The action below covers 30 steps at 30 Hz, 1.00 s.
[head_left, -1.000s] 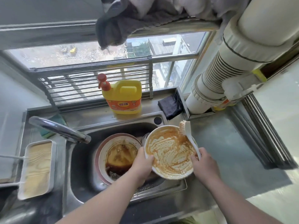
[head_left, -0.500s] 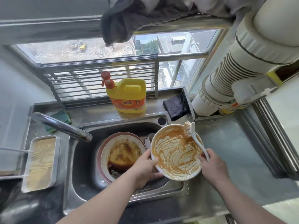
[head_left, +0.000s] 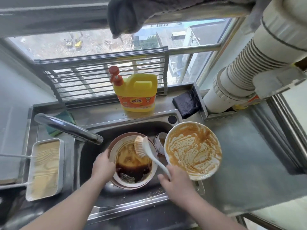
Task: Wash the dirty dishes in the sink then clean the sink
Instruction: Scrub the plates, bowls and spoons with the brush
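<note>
A white bowl [head_left: 193, 151] smeared with orange sauce sits at the sink's right edge, partly on the counter, with no hand on it. In the steel sink [head_left: 93, 151] lies a bowl with dark brown liquid [head_left: 131, 161] on a brownish plate. My left hand [head_left: 103, 166] grips that bowl's left rim. My right hand [head_left: 176, 180] holds the white handle of a dish brush [head_left: 141, 146], whose bristles hover over the dark bowl. A small cup [head_left: 160, 141] lies between the two bowls.
A yellow detergent jug [head_left: 137, 95] stands behind the sink. The faucet [head_left: 66, 127] reaches in from the left, with a green sponge [head_left: 64, 117] behind it. A white tray [head_left: 44, 168] sits left. A black cloth [head_left: 186, 103] and a large white pipe [head_left: 240, 77] are at right.
The orange-smeared bowl was set down at the sink's right edge. My left hand moved to the dark bowl's rim, and my right hand swung the brush left over it.
</note>
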### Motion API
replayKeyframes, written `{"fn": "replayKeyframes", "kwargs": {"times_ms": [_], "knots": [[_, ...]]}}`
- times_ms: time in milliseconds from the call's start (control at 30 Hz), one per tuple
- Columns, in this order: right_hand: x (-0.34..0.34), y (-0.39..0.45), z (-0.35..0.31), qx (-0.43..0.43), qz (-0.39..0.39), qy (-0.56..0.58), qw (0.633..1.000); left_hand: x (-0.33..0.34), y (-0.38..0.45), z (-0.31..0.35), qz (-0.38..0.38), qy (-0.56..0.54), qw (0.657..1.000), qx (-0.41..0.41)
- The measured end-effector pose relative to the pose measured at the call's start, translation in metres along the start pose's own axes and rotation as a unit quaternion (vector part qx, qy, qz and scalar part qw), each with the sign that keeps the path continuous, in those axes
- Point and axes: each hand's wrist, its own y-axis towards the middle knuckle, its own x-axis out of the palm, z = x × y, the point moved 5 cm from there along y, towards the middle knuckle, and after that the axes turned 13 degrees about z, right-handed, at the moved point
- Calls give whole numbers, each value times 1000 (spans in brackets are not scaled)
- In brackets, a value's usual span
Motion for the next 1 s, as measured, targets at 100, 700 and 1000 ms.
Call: {"fn": "replayKeyframes", "kwargs": {"times_ms": [100,700,1000], "knots": [[42,16,1,1,-19,-46,999,11,11,-6,-18,24,1000,6],[61,25,29,49,-12,-87,995,26,18,-22,-48,-28,997,-60],[69,54,4,36,-4,-59,998,25,-7,-45,-97,-139,973,-159]]}}
